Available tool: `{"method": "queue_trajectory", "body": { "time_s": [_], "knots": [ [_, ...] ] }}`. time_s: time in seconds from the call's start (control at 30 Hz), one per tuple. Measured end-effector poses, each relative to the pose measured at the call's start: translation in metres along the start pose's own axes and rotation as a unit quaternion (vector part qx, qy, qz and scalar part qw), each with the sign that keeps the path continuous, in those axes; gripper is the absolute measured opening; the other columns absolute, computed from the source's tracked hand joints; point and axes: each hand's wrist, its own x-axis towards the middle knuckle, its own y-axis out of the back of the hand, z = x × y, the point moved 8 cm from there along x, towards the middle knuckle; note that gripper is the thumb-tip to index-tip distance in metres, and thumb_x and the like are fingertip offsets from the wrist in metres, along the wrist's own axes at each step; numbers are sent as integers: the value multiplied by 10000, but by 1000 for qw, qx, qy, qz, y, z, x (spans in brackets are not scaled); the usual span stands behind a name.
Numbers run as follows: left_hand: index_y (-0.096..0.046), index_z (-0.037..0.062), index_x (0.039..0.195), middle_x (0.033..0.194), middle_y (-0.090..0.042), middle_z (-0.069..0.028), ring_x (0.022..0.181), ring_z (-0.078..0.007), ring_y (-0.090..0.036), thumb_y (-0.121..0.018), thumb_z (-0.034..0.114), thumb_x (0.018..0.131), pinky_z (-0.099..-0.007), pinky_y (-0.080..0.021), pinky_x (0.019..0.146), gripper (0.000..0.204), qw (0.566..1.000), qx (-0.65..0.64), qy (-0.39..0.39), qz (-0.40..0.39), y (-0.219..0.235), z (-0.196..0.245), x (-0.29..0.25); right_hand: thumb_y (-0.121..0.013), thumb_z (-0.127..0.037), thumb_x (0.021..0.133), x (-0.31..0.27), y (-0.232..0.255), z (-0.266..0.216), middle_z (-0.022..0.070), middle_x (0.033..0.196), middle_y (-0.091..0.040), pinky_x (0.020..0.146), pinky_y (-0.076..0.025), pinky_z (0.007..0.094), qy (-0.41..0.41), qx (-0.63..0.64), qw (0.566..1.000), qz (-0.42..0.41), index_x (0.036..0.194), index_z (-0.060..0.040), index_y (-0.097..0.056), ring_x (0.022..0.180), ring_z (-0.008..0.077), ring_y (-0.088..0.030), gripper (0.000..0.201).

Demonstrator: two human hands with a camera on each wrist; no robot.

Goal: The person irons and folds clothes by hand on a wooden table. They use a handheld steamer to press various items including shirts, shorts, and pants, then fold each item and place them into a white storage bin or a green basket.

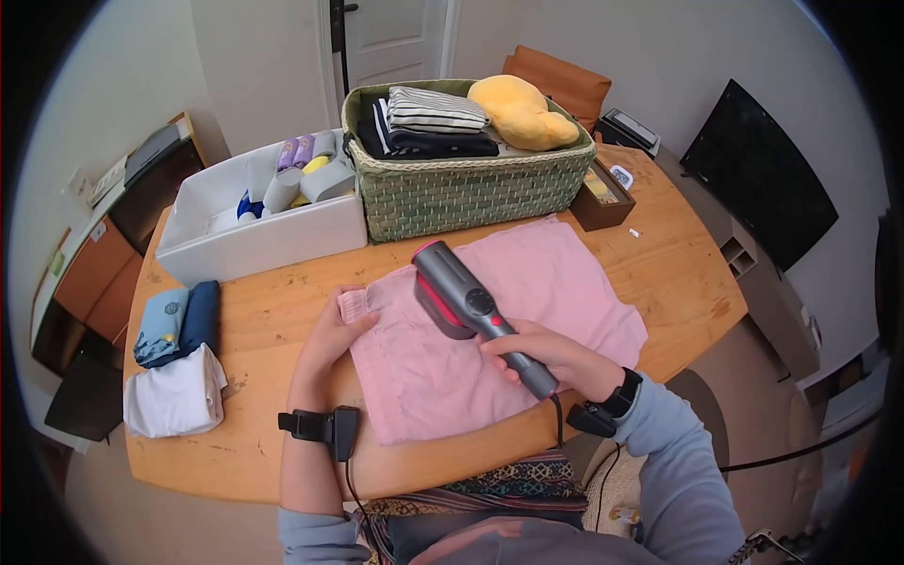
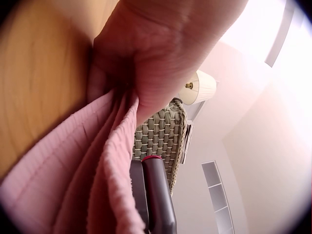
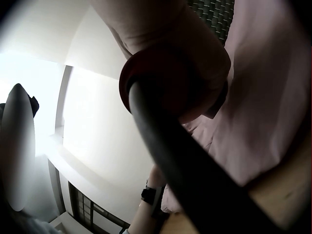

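Observation:
A pink garment [image 1: 508, 377] lies spread on the wooden table in the head view. My left hand [image 1: 336, 328] pinches its left edge near the upper corner; in the left wrist view, the gathered cloth folds [image 2: 105, 151] run out from between thumb and fingers of that hand [image 2: 151, 58]. My right hand [image 1: 546, 353] grips the handle of a grey and red handheld garment steamer [image 1: 471, 299]. The steamer's head lies over the garment, tilted toward the left hand. From the handle's end trails a dark cord [image 3: 190, 170], which fills much of the right wrist view.
Behind the cloth stand a white bin [image 1: 268, 252] holding bottles and a green woven basket [image 1: 480, 196] with folded clothes and a yellow plush. A brown box [image 1: 603, 212] sits beside the basket. Folded blue clothes [image 1: 179, 320] and a white folded garment [image 1: 177, 394] lie at left.

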Motion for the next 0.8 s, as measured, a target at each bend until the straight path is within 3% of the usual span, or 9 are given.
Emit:
{"method": "queue_trajectory", "body": {
  "time_s": [0.3,0.5,0.67,0.8],
  "knots": [
    [-483,37,1137,993,-566,-39,907,-109,-528,-684,130,834,-255,-449,812,376,1000,10,-9,7,1,2,0,-591,-132,866,-25,67,-11,24,663,-520,448,-429,226,-4,30,996,79,1099,-10,-488,492,104,-507,282],
    [-491,35,1128,986,-570,-40,904,-108,-529,-675,137,840,-257,-448,810,356,1000,5,-3,12,1,2,-2,-658,-184,827,-53,137,-13,7,661,-523,448,-433,230,20,45,979,196,1007,-56,-532,510,91,-513,254],
    [-493,33,1124,986,-572,-41,902,-107,-528,-662,149,848,-257,-447,811,343,1000,-6,6,19,1,0,-2,-678,-167,809,-77,179,-11,17,641,-518,433,-422,251,52,98,965,238,857,-75,-507,497,113,-501,200],
    [-491,28,1131,1000,-574,-49,910,-110,-531,-654,158,850,-259,-446,818,350,1000,1,7,23,2,1,-3,-671,-159,807,-91,199,-9,28,635,-519,441,-434,264,53,120,961,245,888,-70,-486,492,126,-504,221]
  ]
}}
